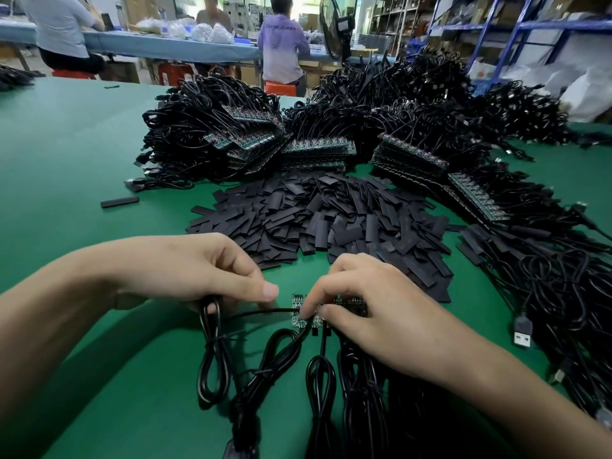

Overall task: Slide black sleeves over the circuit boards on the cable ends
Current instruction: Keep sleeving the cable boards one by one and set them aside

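The green desk [66, 160] of this workshop carries the work directly before you. Your left hand [198, 270] is curled round a looped cable [258, 313]. Your right hand [364, 303] pinches the row of circuit boards [299, 318] at that cable's end, low over the desk. Neither hand holds a sleeve, so the step is probably freeing one board. Grip the board by its edges and draw the cable straight. The black sleeves [331, 220] lie heaped just beyond. Tied cable bundles [318, 385] beneath your wrists may snag. Stacked boards [318, 150] stand behind the heap.
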